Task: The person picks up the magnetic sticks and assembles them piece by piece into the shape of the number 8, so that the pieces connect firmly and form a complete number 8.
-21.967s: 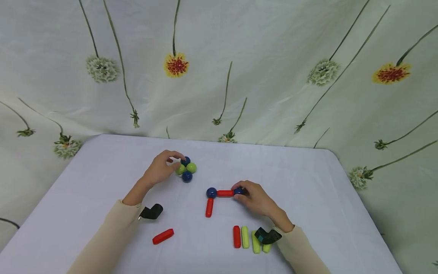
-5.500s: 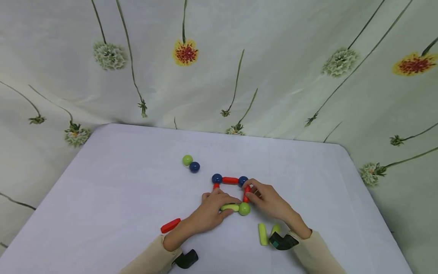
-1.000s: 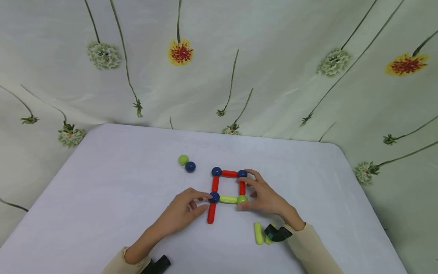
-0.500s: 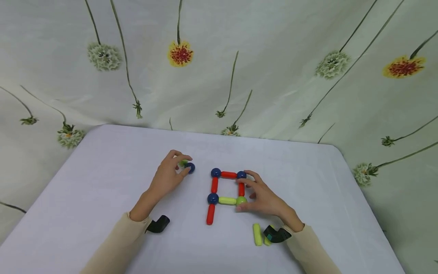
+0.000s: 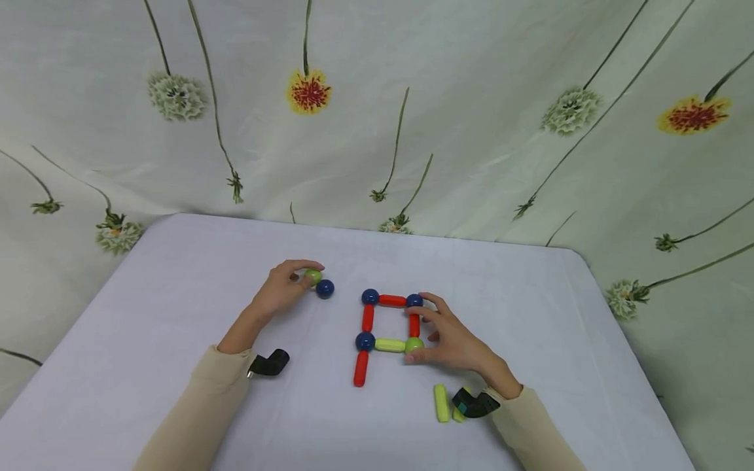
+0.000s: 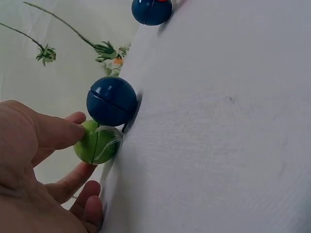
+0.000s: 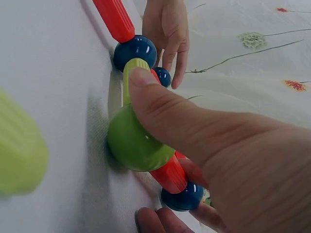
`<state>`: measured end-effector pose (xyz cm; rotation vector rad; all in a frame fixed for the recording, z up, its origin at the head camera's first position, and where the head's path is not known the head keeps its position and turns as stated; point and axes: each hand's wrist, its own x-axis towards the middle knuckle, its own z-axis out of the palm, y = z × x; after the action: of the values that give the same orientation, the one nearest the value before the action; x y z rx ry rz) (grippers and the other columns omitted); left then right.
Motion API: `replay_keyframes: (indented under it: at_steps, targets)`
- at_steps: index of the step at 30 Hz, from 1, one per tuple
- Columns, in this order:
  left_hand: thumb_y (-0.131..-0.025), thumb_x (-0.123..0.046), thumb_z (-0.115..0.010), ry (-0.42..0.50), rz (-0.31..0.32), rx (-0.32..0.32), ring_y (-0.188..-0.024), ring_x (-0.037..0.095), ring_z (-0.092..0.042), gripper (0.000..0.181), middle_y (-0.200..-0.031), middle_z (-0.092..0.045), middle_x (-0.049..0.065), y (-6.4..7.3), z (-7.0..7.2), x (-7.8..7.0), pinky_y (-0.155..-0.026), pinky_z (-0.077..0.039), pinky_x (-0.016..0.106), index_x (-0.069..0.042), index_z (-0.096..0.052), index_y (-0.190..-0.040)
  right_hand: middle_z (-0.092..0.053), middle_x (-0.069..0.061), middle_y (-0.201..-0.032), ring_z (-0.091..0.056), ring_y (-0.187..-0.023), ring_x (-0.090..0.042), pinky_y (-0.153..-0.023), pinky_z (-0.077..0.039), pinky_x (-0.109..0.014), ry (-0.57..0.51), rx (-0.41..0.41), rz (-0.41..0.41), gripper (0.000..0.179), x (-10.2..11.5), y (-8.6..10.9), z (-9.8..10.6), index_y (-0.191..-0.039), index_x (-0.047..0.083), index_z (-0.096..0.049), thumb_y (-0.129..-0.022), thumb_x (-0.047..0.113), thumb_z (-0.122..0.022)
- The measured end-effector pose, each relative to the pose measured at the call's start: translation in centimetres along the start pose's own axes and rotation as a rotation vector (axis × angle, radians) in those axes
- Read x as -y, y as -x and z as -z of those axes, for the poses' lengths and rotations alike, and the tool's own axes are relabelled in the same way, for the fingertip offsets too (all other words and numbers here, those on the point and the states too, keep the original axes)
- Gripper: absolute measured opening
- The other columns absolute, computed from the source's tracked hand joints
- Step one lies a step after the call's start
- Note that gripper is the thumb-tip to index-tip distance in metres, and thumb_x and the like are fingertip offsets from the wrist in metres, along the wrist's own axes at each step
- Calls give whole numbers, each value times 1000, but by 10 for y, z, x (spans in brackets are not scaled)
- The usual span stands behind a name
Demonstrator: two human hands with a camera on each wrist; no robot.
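At the back left of the table, my left hand (image 5: 279,289) pinches a green magnetic ball (image 6: 90,145) between thumb and fingers. A blue ball (image 6: 112,101) sits against it. In the middle lies a square of magnetic rods and balls: red rods (image 5: 392,300) on three sides, a light green rod (image 5: 390,345) on the near side. Blue balls (image 5: 370,297) mark three corners and a green ball (image 7: 138,138) the fourth. A further red rod (image 5: 360,369) extends from its near left corner. My right hand (image 5: 452,341) holds the square's right side, thumb at the green ball, fingers by the far blue ball.
Two loose light green rods (image 5: 441,403) lie near the front right, one partly hidden under the black wrist camera (image 5: 474,403). A white cloth covers the table (image 5: 206,275). Behind its far edge hangs a flower-patterned curtain (image 5: 471,131).
My left hand has left the square's near left corner, reached to the back left and taken hold of the green ball. My right hand stays at the square's right side.
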<state>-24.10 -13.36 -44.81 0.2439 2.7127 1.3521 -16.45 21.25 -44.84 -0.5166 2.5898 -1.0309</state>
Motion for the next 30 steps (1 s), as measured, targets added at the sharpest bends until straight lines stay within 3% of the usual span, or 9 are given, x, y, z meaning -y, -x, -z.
replay_keyframes:
  at_steps: [4, 11, 18, 24, 30]
  targets:
    - [-100, -13, -56, 30, 58, 33, -118, 35, -49, 30, -140, -57, 17, -2, 1, 5, -95, -41, 49, -11, -67, -128, -19, -11, -162, -57, -111, -24, -85, -53, -32, 4, 3, -2, 75, 0, 0, -1, -140, 20, -55, -75, 37, -88]
    - [-99, -5, -55, 61, 10, -4, -101, 27, -54, 32, -133, -61, 17, -4, 0, 12, -83, -42, 33, -8, -66, -128, -21, -13, -162, -55, -115, -27, -85, -54, -32, 2, -1, 0, 75, 1, 1, 0, -140, 18, -55, -75, 37, -88]
    - [-100, -10, -55, 67, 13, -44, -108, 30, -57, 31, -132, -60, 19, -1, 4, 13, -88, -43, 36, -7, -64, -130, -18, -10, -163, -58, -110, -25, -86, -53, -34, -14, 4, -29, 74, 2, 2, 0, -140, 21, -55, -75, 38, -88]
    - [-102, -16, -55, 62, 28, -42, -116, 35, -55, 32, -137, -58, 19, 11, 12, 11, -93, -43, 42, -8, -62, -133, -19, -12, -162, -58, -110, -26, -85, -54, -35, -12, -1, -17, 74, 1, 2, -1, -140, 19, -55, -76, 37, -88]
    - [-103, -20, -56, 67, 12, -2, -117, 39, -58, 34, -135, -54, 21, 35, 20, 4, -92, -47, 43, -7, -60, -134, -20, -12, -162, -57, -112, -27, -86, -54, -35, -9, 0, -19, 74, 2, 1, -1, -140, 20, -55, -76, 36, -88]
